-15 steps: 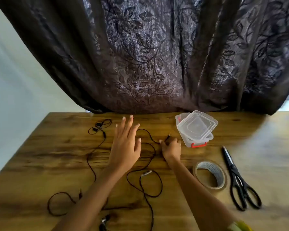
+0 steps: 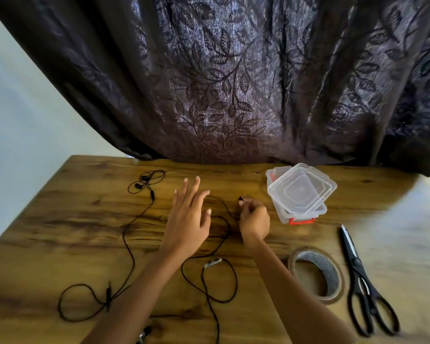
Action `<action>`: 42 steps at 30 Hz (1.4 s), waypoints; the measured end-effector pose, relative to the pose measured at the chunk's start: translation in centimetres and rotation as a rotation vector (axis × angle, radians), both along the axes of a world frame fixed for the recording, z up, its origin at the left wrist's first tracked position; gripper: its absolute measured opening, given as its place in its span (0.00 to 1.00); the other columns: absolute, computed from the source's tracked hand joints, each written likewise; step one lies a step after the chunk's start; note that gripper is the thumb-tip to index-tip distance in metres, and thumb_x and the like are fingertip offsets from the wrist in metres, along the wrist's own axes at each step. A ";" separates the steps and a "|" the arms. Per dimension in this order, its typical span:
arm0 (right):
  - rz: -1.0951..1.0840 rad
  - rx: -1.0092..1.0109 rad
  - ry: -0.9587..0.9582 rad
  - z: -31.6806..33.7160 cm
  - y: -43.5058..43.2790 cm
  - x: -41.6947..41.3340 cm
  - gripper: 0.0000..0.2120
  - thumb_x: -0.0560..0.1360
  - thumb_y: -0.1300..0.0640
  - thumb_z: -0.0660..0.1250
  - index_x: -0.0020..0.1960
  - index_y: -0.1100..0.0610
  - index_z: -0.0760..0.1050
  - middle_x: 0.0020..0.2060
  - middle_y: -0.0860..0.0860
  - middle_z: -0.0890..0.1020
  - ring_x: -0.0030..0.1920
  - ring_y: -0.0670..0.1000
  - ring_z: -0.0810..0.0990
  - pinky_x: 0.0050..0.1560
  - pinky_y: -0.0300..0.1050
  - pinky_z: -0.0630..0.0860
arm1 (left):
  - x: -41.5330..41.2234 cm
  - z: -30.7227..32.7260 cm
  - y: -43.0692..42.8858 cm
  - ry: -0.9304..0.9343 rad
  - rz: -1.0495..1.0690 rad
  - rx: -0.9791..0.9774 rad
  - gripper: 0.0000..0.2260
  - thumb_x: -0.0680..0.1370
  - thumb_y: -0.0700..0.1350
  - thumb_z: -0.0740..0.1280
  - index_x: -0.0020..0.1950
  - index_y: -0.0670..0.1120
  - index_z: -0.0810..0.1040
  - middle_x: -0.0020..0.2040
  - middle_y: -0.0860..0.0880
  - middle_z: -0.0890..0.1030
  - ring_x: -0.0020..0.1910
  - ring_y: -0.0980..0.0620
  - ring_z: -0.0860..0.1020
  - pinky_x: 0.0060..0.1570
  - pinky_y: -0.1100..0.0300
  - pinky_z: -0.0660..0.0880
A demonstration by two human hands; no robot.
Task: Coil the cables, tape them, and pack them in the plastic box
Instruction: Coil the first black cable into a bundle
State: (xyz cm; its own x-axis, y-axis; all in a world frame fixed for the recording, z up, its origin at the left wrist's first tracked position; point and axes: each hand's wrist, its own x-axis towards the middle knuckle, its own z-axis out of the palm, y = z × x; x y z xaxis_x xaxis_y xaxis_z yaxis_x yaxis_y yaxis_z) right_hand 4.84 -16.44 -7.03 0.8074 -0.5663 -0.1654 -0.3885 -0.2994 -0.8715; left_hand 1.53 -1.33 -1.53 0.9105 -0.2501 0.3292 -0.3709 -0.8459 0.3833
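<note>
Two thin black earphone cables lie uncoiled on the wooden table (image 2: 60,232). One cable (image 2: 132,234) runs from the far left down to a loop at the near left. The other cable (image 2: 209,279) loops in the middle, and my right hand (image 2: 253,219) pinches its end plug near the table's centre. My left hand (image 2: 189,214) hovers flat with fingers spread, just left of the right hand, holding nothing. A clear plastic box (image 2: 299,192) with red clips sits at the back right, its lid laid loosely on top.
A roll of clear tape (image 2: 317,276) lies flat to the right of my right forearm. Black scissors (image 2: 363,284) lie further right, handles toward me. A dark patterned curtain (image 2: 221,83) hangs behind the table's far edge.
My right hand has lifted the cable's plug end slightly, between its fingertips. My left hand stays spread beside it, barely shifted.
</note>
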 end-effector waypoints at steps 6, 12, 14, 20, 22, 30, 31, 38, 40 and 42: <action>0.298 -0.088 -0.515 4.3 1.0 -2.8 0.08 0.75 0.65 0.66 0.50 0.55 0.79 0.44 0.45 0.79 0.44 0.41 0.77 0.46 0.35 0.74 | 0.0 3.9 -1.3 0.216 0.037 -0.373 0.15 0.81 0.52 0.54 0.61 0.48 0.74 0.58 0.48 0.78 0.60 0.51 0.76 0.57 0.60 0.72; 0.447 0.016 -0.724 10.0 0.4 -4.3 0.15 0.72 0.71 0.66 0.50 0.52 0.79 0.42 0.44 0.80 0.44 0.43 0.80 0.48 0.37 0.77 | 0.2 9.6 -2.4 0.573 0.066 -0.865 0.17 0.79 0.53 0.58 0.46 0.42 0.81 0.39 0.46 0.83 0.37 0.52 0.82 0.40 0.59 0.79; 0.471 0.073 -0.728 11.5 0.0 -4.9 0.19 0.71 0.71 0.67 0.52 0.49 0.76 0.39 0.44 0.80 0.42 0.45 0.80 0.48 0.38 0.78 | -0.3 10.8 -2.4 0.654 -0.005 -0.883 0.14 0.78 0.49 0.62 0.48 0.41 0.81 0.37 0.48 0.83 0.33 0.56 0.81 0.38 0.62 0.79; 0.487 0.041 -0.754 14.2 -1.0 -6.5 0.19 0.67 0.69 0.72 0.49 0.47 0.75 0.38 0.49 0.81 0.40 0.47 0.81 0.45 0.41 0.79 | -1.9 12.7 -1.3 0.676 -0.165 -0.841 0.10 0.78 0.41 0.64 0.52 0.35 0.80 0.39 0.46 0.82 0.33 0.59 0.81 0.38 0.65 0.80; 0.488 0.088 -0.757 14.7 -1.3 -6.7 0.16 0.65 0.65 0.75 0.46 0.48 0.76 0.36 0.51 0.81 0.38 0.53 0.81 0.43 0.46 0.78 | -2.5 13.3 -0.9 0.702 -0.173 -0.865 0.11 0.78 0.41 0.62 0.52 0.35 0.78 0.39 0.45 0.82 0.34 0.57 0.81 0.40 0.64 0.80; 0.440 0.285 -0.762 15.3 -2.2 -7.3 0.03 0.68 0.57 0.69 0.39 0.56 0.78 0.25 0.46 0.80 0.25 0.41 0.73 0.26 0.30 0.68 | -4.3 16.2 0.5 0.878 -0.277 -1.452 0.10 0.79 0.42 0.58 0.43 0.38 0.75 0.43 0.38 0.84 0.42 0.47 0.84 0.41 0.58 0.81; 0.444 0.279 -0.742 15.0 -2.2 -7.5 0.04 0.68 0.55 0.69 0.39 0.56 0.78 0.24 0.47 0.79 0.25 0.44 0.71 0.24 0.32 0.66 | -4.4 16.5 0.6 0.882 -0.286 -1.499 0.11 0.79 0.42 0.58 0.43 0.38 0.74 0.44 0.37 0.84 0.43 0.45 0.84 0.42 0.58 0.81; 0.559 0.011 -0.622 13.2 -0.1 -8.8 0.05 0.73 0.50 0.64 0.40 0.46 0.76 0.26 0.42 0.75 0.26 0.42 0.69 0.28 0.39 0.67 | -5.0 16.5 1.0 0.732 -0.263 -1.714 0.12 0.81 0.42 0.53 0.43 0.38 0.71 0.52 0.34 0.81 0.47 0.41 0.83 0.47 0.53 0.81; 0.608 -0.003 -0.570 12.6 0.3 -9.4 0.07 0.74 0.50 0.62 0.43 0.50 0.77 0.29 0.44 0.78 0.28 0.42 0.72 0.29 0.39 0.70 | -5.0 16.6 1.2 0.666 -0.237 -1.748 0.12 0.82 0.42 0.52 0.44 0.38 0.70 0.55 0.35 0.79 0.48 0.41 0.82 0.49 0.52 0.80; 0.636 0.016 -0.520 12.1 0.5 -10.3 0.11 0.74 0.49 0.62 0.45 0.56 0.77 0.32 0.50 0.79 0.31 0.48 0.75 0.30 0.42 0.72 | -5.1 17.0 1.5 0.609 -0.224 -1.759 0.12 0.82 0.43 0.51 0.46 0.38 0.70 0.60 0.36 0.76 0.54 0.42 0.79 0.52 0.50 0.77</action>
